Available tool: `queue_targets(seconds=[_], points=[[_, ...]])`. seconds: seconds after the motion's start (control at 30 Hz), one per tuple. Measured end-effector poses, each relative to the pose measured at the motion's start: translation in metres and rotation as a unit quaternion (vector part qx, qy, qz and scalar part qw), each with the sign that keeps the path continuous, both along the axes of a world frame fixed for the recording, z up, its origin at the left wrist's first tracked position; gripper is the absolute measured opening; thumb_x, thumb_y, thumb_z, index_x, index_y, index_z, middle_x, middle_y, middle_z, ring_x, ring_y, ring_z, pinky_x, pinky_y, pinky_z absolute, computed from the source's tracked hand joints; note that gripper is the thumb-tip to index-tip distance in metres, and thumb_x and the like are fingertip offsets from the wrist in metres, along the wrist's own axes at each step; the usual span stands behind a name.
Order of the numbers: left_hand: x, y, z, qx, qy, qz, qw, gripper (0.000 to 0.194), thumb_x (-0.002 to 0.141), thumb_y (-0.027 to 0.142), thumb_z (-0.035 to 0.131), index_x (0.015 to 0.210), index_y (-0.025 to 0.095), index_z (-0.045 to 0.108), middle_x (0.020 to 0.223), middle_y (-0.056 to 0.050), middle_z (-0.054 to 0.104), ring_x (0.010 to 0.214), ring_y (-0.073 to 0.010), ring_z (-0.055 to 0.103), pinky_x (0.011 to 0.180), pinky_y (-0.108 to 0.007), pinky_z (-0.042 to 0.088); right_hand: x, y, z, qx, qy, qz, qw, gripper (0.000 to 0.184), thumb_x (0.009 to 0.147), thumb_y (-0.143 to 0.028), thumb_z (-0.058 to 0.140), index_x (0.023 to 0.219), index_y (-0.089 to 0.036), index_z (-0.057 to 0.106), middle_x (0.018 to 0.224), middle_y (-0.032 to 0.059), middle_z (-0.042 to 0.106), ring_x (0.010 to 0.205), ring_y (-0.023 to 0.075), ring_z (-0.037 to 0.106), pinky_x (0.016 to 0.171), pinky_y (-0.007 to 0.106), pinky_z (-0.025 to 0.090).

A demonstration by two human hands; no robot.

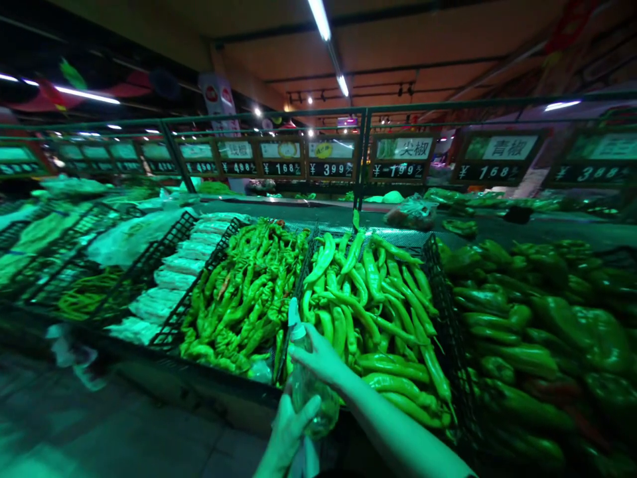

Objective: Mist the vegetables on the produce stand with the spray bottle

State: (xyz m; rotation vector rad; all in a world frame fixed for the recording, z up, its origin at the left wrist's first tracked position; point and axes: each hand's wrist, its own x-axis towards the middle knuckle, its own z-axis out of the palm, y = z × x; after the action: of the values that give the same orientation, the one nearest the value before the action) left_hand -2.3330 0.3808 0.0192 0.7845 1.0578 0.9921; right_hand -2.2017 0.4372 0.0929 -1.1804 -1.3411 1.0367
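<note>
A transparent plastic spray bottle [309, 392] with a white nozzle is held low in front of me, over the edge of a produce stall. My left hand [286, 435] grips it from below, and my right hand [318, 355] wraps around its neck. Just beyond the bottle lies a black wire crate [432, 299] heaped with long green chili peppers [378, 318]. To its left is a pile of twisted green peppers [243, 292]. Large green bell peppers [527, 332] fill the stall to the right.
Pale bundled produce [169, 279] and bagged greens [134, 232] lie in black crates at the left. Price signs [408, 158] hang along a green metal rail at the back. A dark tiled floor [124, 425] runs along the stall's front edge at lower left.
</note>
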Motion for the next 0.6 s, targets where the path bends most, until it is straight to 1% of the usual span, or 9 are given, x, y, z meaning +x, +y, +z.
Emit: queue_targets(seconds=[0.07,0.1,0.17,0.27,0.37,0.43,0.47,0.6], points=[[-0.003,0.014,0.007,0.031,-0.017,-0.016,0.999,0.113,0.052,0.056,0.095,0.146,0.017,0.047,0.130,-0.019,0.072,0.125,-0.0393,0.066,0.104,-0.048,0.056,-0.005,0.009,0.004,-0.005,0.009,-0.019,1.000,0.041,0.071,-0.047,0.074,0.105,-0.026,0.064,0.092,0.0059,0.071,0.085,0.0303,0.066,0.081,0.046,0.053],[-0.002,0.022,0.010,0.049,-0.024,-0.040,0.998,0.108,0.053,0.056,0.095,0.143,0.017,0.050,0.130,-0.018,0.073,0.126,-0.0393,0.066,0.107,-0.048,0.055,-0.004,0.012,0.005,-0.005,0.016,-0.030,0.999,0.039,0.071,-0.047,0.073,0.102,-0.026,0.064,0.090,0.0054,0.070,0.083,0.0296,0.065,0.080,0.045,0.053],[0.003,0.036,0.017,0.080,-0.041,-0.106,0.990,0.102,0.055,0.055,0.094,0.140,0.017,0.053,0.133,-0.018,0.071,0.130,-0.0395,0.063,0.112,-0.050,0.051,0.003,0.015,0.006,0.001,0.027,-0.068,0.997,0.036,0.071,-0.049,0.071,0.097,-0.027,0.062,0.087,0.0036,0.068,0.079,0.0274,0.064,0.077,0.044,0.053],[0.020,0.054,0.023,0.118,-0.066,-0.203,0.970,0.104,0.056,0.054,0.094,0.144,0.019,0.051,0.142,-0.019,0.065,0.138,-0.0402,0.055,0.120,-0.054,0.042,0.027,0.011,0.003,0.009,0.046,-0.145,0.988,0.034,0.071,-0.050,0.071,0.093,-0.027,0.060,0.082,0.0009,0.065,0.076,0.0243,0.061,0.074,0.040,0.054],[0.050,0.064,0.028,0.144,-0.075,-0.315,0.935,0.107,0.054,0.059,0.094,0.143,0.018,0.049,0.146,-0.020,0.061,0.141,-0.0409,0.052,0.123,-0.057,0.036,0.059,-0.005,-0.001,0.010,0.070,-0.228,0.971,0.038,0.072,-0.052,0.072,0.094,-0.025,0.058,0.082,0.0000,0.065,0.074,0.0225,0.062,0.071,0.037,0.055],[0.073,0.066,0.032,0.159,-0.081,-0.391,0.903,0.106,0.054,0.061,0.093,0.141,0.017,0.050,0.145,-0.019,0.061,0.141,-0.0405,0.052,0.123,-0.057,0.035,0.080,-0.021,-0.002,0.009,0.090,-0.280,0.956,0.042,0.073,-0.055,0.071,0.098,-0.024,0.057,0.086,0.0012,0.068,0.074,0.0227,0.066,0.071,0.038,0.056],[0.086,0.066,0.033,0.162,-0.083,-0.419,0.889,0.106,0.053,0.061,0.094,0.138,0.017,0.052,0.144,-0.019,0.061,0.140,-0.0409,0.052,0.122,-0.058,0.036,0.089,-0.030,-0.002,0.008,0.097,-0.305,0.947,0.045,0.074,-0.056,0.072,0.100,-0.024,0.056,0.090,0.0022,0.070,0.075,0.0233,0.068,0.072,0.038,0.057],[0.130,0.061,0.040,0.149,-0.090,-0.477,0.861,0.100,0.044,0.052,0.100,0.128,0.016,0.060,0.133,-0.018,0.068,0.132,-0.0423,0.058,0.115,-0.060,0.042,0.121,-0.062,0.002,0.015,0.128,-0.383,0.915,0.057,0.073,-0.061,0.076,0.111,-0.024,0.055,0.101,0.0056,0.074,0.080,0.0264,0.074,0.075,0.041,0.059]])
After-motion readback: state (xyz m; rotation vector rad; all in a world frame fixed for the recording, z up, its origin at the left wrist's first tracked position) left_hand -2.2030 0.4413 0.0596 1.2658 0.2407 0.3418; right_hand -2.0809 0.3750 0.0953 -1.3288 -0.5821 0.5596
